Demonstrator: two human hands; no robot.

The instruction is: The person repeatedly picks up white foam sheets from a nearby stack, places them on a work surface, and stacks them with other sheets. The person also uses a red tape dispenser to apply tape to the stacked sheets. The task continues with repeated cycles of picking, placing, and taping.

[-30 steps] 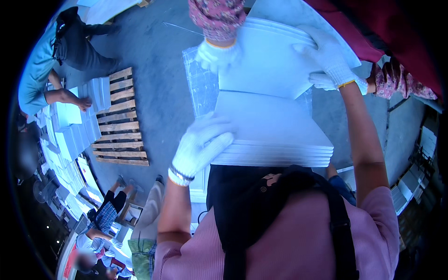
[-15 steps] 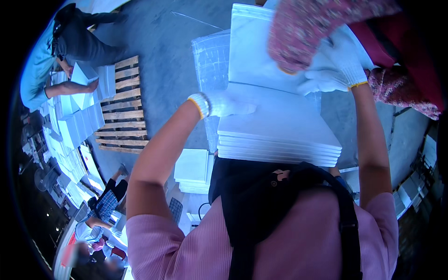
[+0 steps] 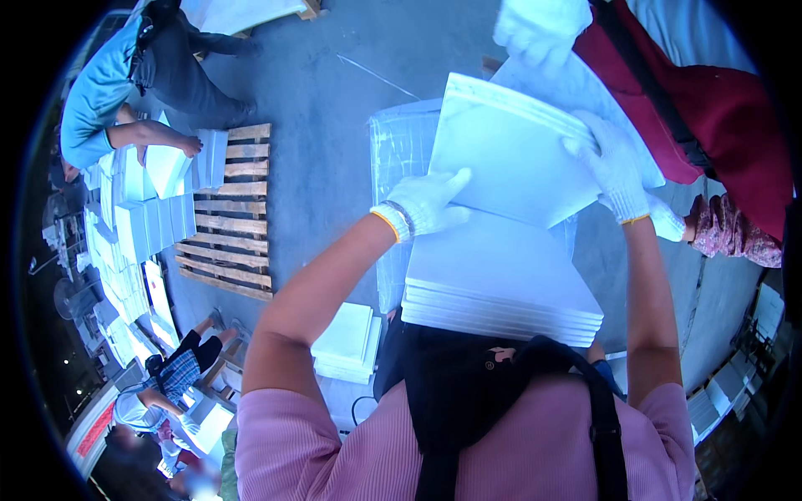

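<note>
A thin stack of white square panels [image 3: 514, 150] lies tilted above a second stack of white panels [image 3: 501, 263] close to my waist. My right hand [image 3: 614, 163], in a white knitted glove, grips the upper panels by their right edge, thumb on the top face. My left hand [image 3: 426, 204], gloved too, rests at their near left corner. Its fingers are spread, one over the upper panels and the thumb toward the lower stack. Across from me, a co-worker's gloved hand [image 3: 543, 29] is above another white panel [image 3: 555, 79]; the co-worker's other glove [image 3: 666, 220] is partly hidden behind my right hand.
A plastic-wrapped block [image 3: 401, 150] stands behind the stacks. To the left lies a wooden pallet [image 3: 234, 225]; beside it a person in a teal shirt [image 3: 100, 92] handles white blocks [image 3: 154, 219]. More white panels [image 3: 344, 342] are piled near my left elbow.
The upper panels have shifted toward me over the lower stack. My right hand has closed on their edge, and my left hand has moved to their corner. The co-worker's arm has drawn back.
</note>
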